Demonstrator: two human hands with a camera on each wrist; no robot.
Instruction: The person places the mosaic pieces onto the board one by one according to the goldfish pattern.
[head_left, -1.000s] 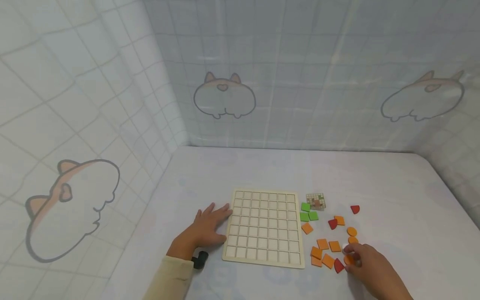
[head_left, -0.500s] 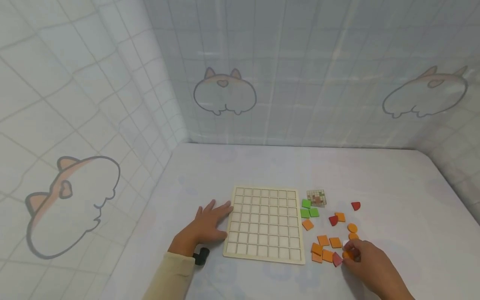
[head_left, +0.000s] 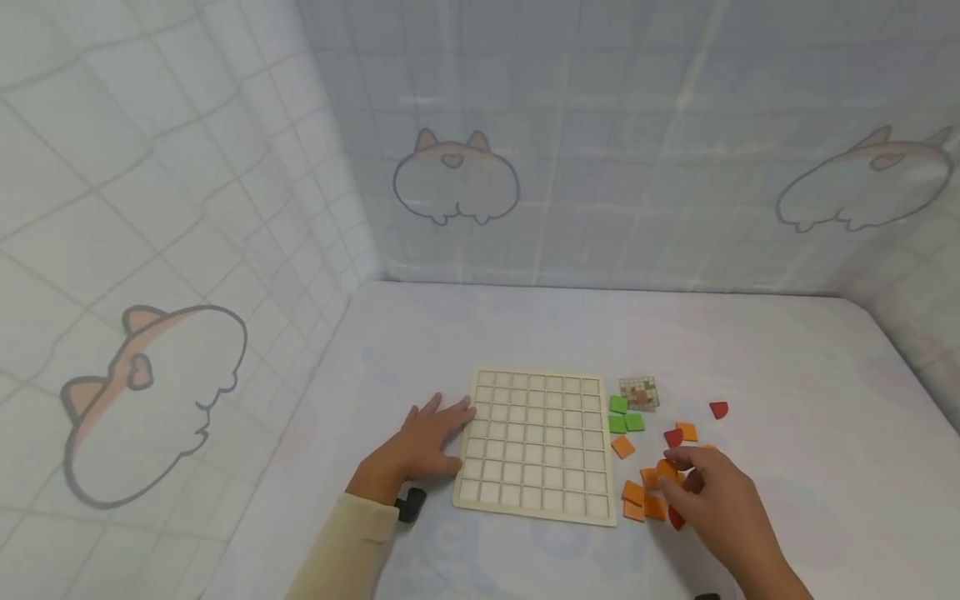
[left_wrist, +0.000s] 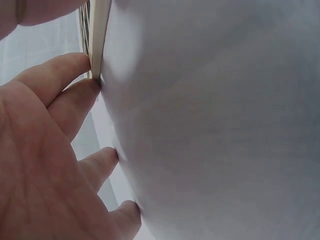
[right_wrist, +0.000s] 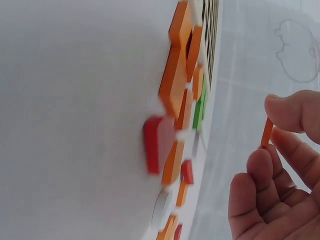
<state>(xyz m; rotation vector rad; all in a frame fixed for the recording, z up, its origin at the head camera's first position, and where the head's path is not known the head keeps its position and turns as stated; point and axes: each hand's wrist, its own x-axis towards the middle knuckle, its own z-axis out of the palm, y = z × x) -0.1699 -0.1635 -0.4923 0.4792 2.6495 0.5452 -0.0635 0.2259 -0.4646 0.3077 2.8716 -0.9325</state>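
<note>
My right hand (head_left: 716, 500) pinches a round orange disc (head_left: 667, 471) between thumb and fingertips, raised above the loose pieces; in the right wrist view the disc (right_wrist: 267, 132) is edge-on, clear of the table. Spread out flat, my left hand (head_left: 422, 446) rests on the table with its thumb and fingertips at the left edge of a pale wooden grid board (head_left: 536, 450). The left wrist view shows fingers (left_wrist: 75, 100) touching the board's side (left_wrist: 100, 40). Below the right hand lie orange square tiles (head_left: 633, 508) and a red wedge (head_left: 677, 517), partly covered.
Green square tiles (head_left: 618, 405) and a small pattern card (head_left: 640, 392) lie right of the board. Another red wedge (head_left: 719, 409) sits farther right. A white disc (right_wrist: 161, 209) lies among the pieces. Tiled-pattern walls (head_left: 600, 167) enclose the table.
My right hand has lifted the orange disc off the table and carried it slightly left and away from me. My left hand stays at the board's edge. The head view has shifted slightly.
</note>
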